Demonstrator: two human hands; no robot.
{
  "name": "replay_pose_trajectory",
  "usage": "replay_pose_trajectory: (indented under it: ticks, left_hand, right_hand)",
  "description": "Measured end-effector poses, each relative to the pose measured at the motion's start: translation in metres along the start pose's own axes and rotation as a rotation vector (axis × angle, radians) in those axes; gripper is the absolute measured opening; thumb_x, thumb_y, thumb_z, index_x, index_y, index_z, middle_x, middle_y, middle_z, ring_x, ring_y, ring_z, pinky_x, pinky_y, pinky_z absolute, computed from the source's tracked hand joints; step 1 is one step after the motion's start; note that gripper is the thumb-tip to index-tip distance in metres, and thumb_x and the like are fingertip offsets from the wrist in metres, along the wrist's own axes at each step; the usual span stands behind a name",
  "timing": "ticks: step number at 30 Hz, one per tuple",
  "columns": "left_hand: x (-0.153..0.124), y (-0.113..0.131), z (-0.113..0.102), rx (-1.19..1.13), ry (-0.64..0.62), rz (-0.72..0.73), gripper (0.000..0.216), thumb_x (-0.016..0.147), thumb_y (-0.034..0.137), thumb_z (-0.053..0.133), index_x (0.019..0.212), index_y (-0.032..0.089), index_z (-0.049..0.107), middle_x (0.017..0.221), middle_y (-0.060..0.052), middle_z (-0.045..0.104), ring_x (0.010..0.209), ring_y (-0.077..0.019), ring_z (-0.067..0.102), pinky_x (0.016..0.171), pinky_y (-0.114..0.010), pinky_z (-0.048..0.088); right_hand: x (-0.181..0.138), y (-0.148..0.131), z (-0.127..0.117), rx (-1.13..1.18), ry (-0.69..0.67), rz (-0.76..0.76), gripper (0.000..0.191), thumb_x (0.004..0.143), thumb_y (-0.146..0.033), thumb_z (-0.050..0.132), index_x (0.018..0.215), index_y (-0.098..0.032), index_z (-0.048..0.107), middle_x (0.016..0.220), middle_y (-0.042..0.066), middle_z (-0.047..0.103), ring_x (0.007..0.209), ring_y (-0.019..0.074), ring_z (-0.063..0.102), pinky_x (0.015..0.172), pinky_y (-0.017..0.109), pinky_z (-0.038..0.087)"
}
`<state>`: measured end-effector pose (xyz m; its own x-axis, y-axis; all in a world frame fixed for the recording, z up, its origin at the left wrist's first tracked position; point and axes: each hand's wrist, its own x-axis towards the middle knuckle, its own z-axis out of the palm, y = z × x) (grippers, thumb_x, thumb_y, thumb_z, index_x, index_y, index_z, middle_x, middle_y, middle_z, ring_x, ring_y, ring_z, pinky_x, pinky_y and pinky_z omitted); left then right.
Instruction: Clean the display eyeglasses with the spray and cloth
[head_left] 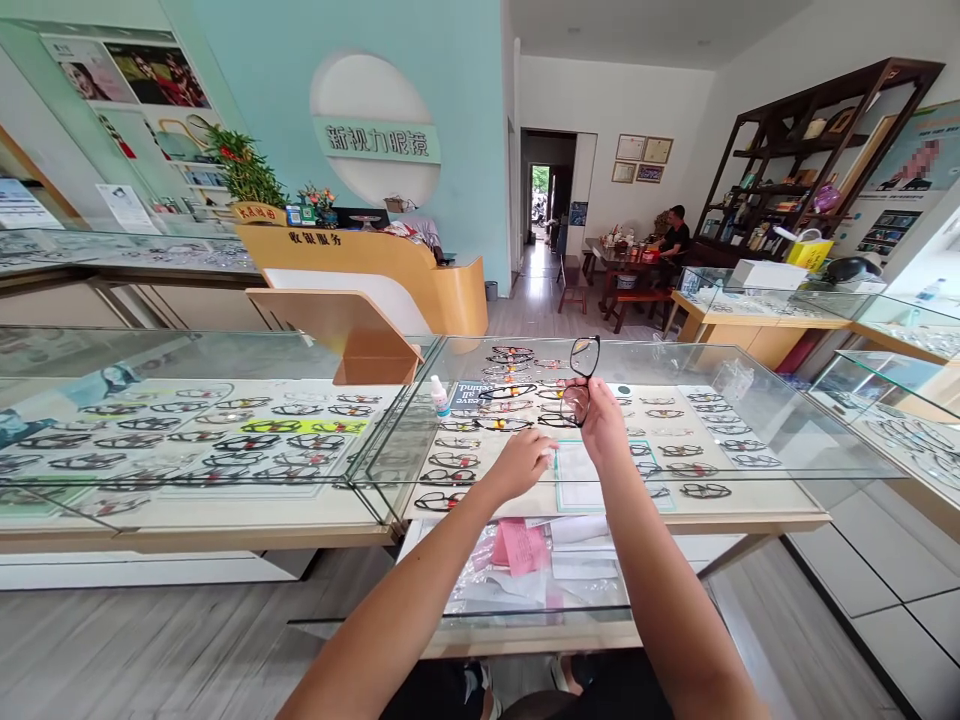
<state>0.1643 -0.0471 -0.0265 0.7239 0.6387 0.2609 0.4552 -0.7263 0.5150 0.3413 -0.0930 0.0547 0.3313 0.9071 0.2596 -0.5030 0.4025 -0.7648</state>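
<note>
Forearms (654, 560) rise from the lower edge of the head view and end over a glass-topped desk (750, 520). Right fingers (592, 388) pinch the glasses (584, 358), which are turned on end, one lens above the fingertips and the other just below and left. Left fingers (538, 447) are curled, lower than the right ones and to their left; a whitish scrap (550, 456) shows at their tips, but whether they grip it I cannot tell.

The pinch looks narrow, so a slip or twist could drop the glasses onto the glass and scratch a lens. Fingertips this close to the lenses could also smear them. Left of the left fingers stands a small bottle (440, 400); a careless sweep of that arm could tip it.

Well beyond the fingers, up and to the left, the wall sign (376, 140) reads 新视力眼镜, and the wooden desk (459, 295) below it carries 收银服务. Between the bottle and the right fingers, a dark card (471, 393) shows "Leave all behind", seemingly upside down. Print on the bottle, and on the pink slip (521, 547) nearer the camera than the left fingers, is too small to read. No brand can be made out on the glasses.
</note>
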Motion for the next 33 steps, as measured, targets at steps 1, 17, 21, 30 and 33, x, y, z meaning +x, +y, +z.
replay_pose_trajectory:
  ticks: [1, 17, 21, 30, 33]
  left_hand:
    - [-0.001, 0.0, 0.002, 0.05, 0.01, 0.013, 0.036, 0.104, 0.031, 0.052, 0.13, 0.023, 0.075, 0.127, -0.012, 0.069, 0.127, -0.0319, 0.06, 0.112, -0.052, 0.045]
    - [-0.004, 0.108, -0.153, 0.17, 0.708, 0.384, 0.091, 0.086, 0.069, 0.08, 0.161, 0.029, 0.048, 0.156, -0.015, 0.063, 0.151, -0.0378, 0.053, 0.127, -0.057, 0.042]
    - [-0.016, 0.139, -0.186, 0.1, 0.642, 0.413, 0.066, 0.086, 0.066, 0.082, 0.138, 0.027, 0.068, 0.128, -0.01, 0.076, 0.119, -0.0298, 0.072, 0.106, -0.046, 0.058]
    - [-0.027, 0.178, -0.226, 0.076, 0.66, 0.435, 0.059, 0.084, 0.064, 0.086, 0.129, 0.028, 0.075, 0.11, -0.008, 0.078, 0.098, -0.0261, 0.075, 0.087, -0.04, 0.064]
    - [-0.03, 0.189, -0.236, 0.018, 0.765, 0.41, 0.056, 0.081, 0.06, 0.089, 0.126, 0.028, 0.076, 0.112, -0.008, 0.077, 0.102, -0.0265, 0.075, 0.09, -0.041, 0.065]
  right_hand:
    - [-0.001, -0.006, 0.0, -0.01, -0.005, -0.007, 0.036, 0.081, -0.055, 0.089, 0.091, -0.026, 0.071, 0.1, 0.001, 0.079, 0.088, 0.0164, 0.071, 0.081, 0.029, 0.057]
    - [-0.005, -0.149, 0.039, -0.553, -0.637, 0.331, 0.028, 0.086, -0.047, 0.083, 0.081, -0.021, 0.075, 0.088, 0.005, 0.08, 0.079, 0.0196, 0.07, 0.083, 0.035, 0.053]
    - [-0.015, -0.182, 0.061, -0.644, -0.702, 0.305, 0.025, 0.088, -0.044, 0.081, 0.084, -0.02, 0.076, 0.089, 0.006, 0.081, 0.079, 0.0187, 0.07, 0.083, 0.034, 0.053]
    - [-0.033, -0.245, 0.098, -0.909, -0.697, -0.081, 0.042, 0.097, -0.062, 0.07, 0.086, -0.024, 0.084, 0.082, 0.004, 0.081, 0.076, 0.0221, 0.074, 0.074, 0.04, 0.062]
    - [-0.046, -0.255, 0.096, -0.999, -0.513, -0.432, 0.036, 0.1, -0.059, 0.069, 0.115, -0.029, 0.083, 0.109, 0.005, 0.082, 0.101, 0.0246, 0.075, 0.09, 0.044, 0.063]
